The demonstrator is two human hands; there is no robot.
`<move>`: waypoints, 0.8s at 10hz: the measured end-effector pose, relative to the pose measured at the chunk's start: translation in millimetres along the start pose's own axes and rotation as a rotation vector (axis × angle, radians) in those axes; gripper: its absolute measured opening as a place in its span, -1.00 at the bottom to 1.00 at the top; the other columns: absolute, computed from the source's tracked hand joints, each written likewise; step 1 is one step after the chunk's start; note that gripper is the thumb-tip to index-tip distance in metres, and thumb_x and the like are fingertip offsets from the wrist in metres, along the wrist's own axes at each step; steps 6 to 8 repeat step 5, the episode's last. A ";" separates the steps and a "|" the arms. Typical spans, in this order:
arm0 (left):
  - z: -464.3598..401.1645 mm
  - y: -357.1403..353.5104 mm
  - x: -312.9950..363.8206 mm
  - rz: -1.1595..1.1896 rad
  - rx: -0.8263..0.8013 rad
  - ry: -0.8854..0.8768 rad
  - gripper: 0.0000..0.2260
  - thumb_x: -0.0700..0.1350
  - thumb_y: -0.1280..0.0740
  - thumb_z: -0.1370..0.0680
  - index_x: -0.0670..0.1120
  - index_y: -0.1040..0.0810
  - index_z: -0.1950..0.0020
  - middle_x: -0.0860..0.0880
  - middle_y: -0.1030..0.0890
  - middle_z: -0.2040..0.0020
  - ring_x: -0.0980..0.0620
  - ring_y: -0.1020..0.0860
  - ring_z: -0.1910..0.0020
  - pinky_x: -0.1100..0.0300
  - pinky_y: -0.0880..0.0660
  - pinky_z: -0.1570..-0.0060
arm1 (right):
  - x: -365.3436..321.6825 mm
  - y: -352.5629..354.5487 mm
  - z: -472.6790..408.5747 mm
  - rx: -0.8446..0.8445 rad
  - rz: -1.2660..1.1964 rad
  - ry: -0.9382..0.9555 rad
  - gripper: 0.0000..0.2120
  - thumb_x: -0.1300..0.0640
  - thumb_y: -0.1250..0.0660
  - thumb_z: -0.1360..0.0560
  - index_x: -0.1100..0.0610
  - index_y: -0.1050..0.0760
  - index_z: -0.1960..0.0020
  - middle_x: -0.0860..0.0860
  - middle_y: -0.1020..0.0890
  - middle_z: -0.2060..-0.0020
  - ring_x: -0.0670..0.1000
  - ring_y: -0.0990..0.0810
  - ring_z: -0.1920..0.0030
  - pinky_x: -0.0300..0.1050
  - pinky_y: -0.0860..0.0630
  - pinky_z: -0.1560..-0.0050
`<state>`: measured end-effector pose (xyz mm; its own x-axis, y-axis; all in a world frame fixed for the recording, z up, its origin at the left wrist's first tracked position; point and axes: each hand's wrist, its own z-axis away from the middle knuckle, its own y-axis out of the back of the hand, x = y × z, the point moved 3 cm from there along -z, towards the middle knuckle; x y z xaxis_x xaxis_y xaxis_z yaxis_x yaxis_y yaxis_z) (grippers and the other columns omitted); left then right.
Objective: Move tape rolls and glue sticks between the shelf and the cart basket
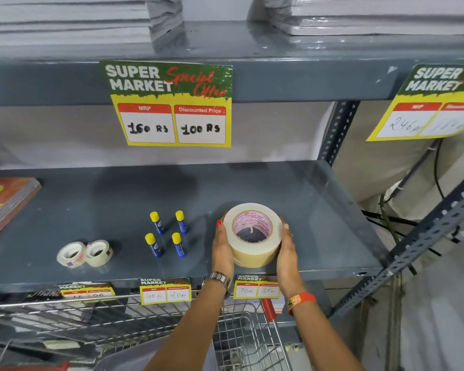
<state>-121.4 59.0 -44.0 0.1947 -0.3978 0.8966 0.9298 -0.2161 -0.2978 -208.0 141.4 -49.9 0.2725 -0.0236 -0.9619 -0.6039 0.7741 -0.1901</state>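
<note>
Cream tape roll [253,235], pink-printed core

A single wide-angle camera on the person's head looks forward and down, close to the grey shelf [319,210]. The cart basket [241,341] fills the bottom edge, with straight lines bowing toward the frame's edges.

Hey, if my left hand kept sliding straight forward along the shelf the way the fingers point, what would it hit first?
Probably nothing soon. The left hand points toward the back of the shelf, and the surface beyond its fingertips looks bare up to the rear wall, though depth is hard to judge. The glue sticks stand off to its left.
</note>
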 end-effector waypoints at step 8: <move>-3.2 18.9 -8.9 -0.241 0.019 -0.301 -0.32 0.30 -0.12 -0.45 0.06 0.01 -0.47 0.13 -0.01 -0.51 0.08 -0.06 -0.49 0.14 -0.02 -0.47 | -10.9 6.5 15.4 0.129 0.012 0.116 -0.49 -0.06 -0.04 -0.60 0.07 -0.05 -0.49 -0.13 -0.21 -0.37 -0.18 -0.14 -0.36 -0.20 -0.04 -0.41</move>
